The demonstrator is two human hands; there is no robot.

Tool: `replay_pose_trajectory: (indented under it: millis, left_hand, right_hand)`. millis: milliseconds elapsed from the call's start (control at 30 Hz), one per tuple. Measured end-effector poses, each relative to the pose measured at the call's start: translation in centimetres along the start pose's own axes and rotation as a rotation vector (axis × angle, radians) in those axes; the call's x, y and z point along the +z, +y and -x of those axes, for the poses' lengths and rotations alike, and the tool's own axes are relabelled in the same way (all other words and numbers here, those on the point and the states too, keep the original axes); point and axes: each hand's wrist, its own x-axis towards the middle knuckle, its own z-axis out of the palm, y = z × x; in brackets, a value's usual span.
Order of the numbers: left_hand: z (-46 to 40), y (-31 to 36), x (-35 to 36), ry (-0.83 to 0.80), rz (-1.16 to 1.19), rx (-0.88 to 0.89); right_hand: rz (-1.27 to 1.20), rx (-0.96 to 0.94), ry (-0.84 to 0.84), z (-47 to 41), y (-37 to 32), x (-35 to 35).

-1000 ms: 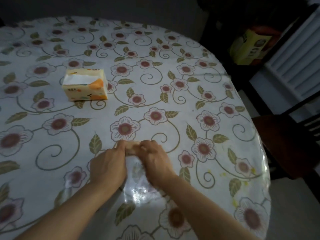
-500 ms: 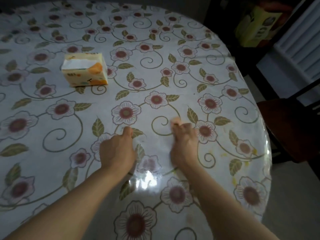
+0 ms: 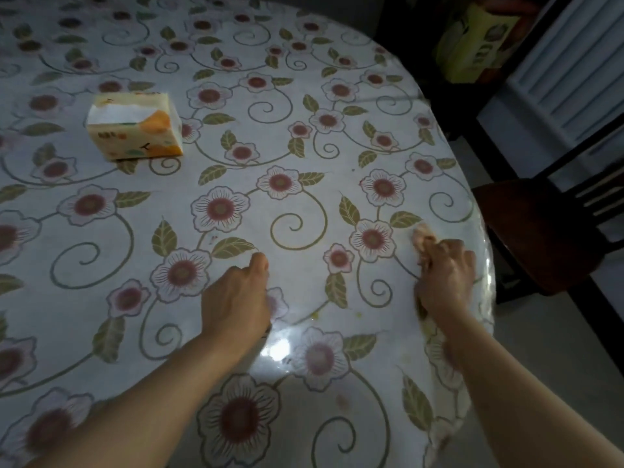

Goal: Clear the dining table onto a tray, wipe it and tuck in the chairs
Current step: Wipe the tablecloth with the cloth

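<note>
The round dining table (image 3: 304,136) wears a floral plastic cover. My right hand (image 3: 445,282) grips a small crumpled tissue (image 3: 423,236) and presses it on the cover near the table's right edge. My left hand (image 3: 238,298) rests on the cover near the middle front, fingers curled under, thumb forward, and I see nothing in it. A pack of tissues (image 3: 135,126), yellow and orange, stands on the table at the back left.
A dark wooden chair (image 3: 547,231) stands pulled out just beyond the table's right edge. Behind it, a yellow-green box (image 3: 472,42) sits in a dark corner beside a white slatted panel (image 3: 570,62). A few yellowish spots (image 3: 317,315) mark the cover between my hands.
My hands were together at the table's middle front. They have parted: the right hand has slid the tissue out to the right edge, the left stays near the middle.
</note>
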Motion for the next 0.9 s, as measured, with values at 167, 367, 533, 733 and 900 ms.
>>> replay_pose_trajectory:
  millis: [167,367,533,733,900]
  left_hand:
    - [0.0,3.4,1.0,0.014,0.022,0.005]
    - [0.2,7.6,1.6,-0.020,0.032,-0.020]
    - [-0.2,8.2,1.7,-0.003,-0.044,-0.085]
    - [-0.2,8.9,2.0,0.014,-0.095,-0.098]
    - [-0.5,9.2,2.1,-0.009,-0.123,-0.106]
  right_hand:
    - [-0.043,-0.059,-0.074,1.9,-1.8,0.5]
    - [-0.240,-0.629,-0.231,9.6,-5.3,0.6]
    - [-0.110,-0.272,0.004,0.5,5.0,-1.0]
    - [-0.104,-0.086,-0.042,-3.4,9.7,-1.7]
    - [-0.323,-0.428,-0.160,8.2,2.8,-0.8]
